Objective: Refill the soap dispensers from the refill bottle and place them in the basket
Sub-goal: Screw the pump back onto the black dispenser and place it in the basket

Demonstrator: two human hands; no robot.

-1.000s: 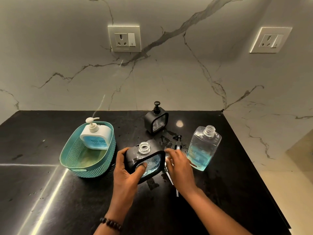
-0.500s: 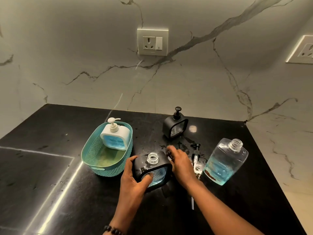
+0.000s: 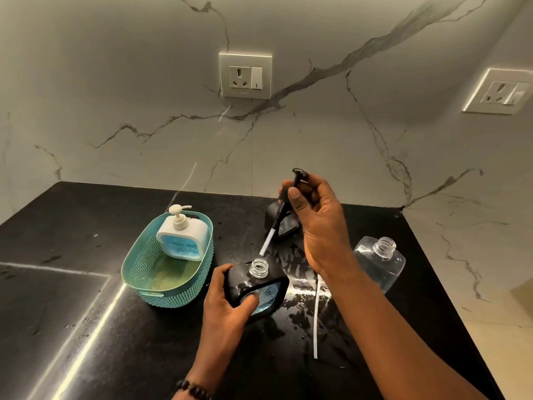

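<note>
The scene is lit dimly and warmly, with a soft falloff seen on the marble wall point(image 3: 144, 96) toward the upper corners. A bright streak of glare is thrown along the black desk point(image 3: 57, 327) well to the left of the left hand point(image 3: 227, 301), and specular sparkle is caught on the wet patch point(image 3: 300, 290) just beside that hand, below the right hand point(image 3: 314, 215). A soft shadow is cast on the wall under the left socket plate point(image 3: 245, 71). Wide-angle bending is seen at the edges, where the desk rim and the right socket plate point(image 3: 499, 92) are tilted. Focus is held well overall; slight softness is noticed on the forearms at the bottom edge.
</note>
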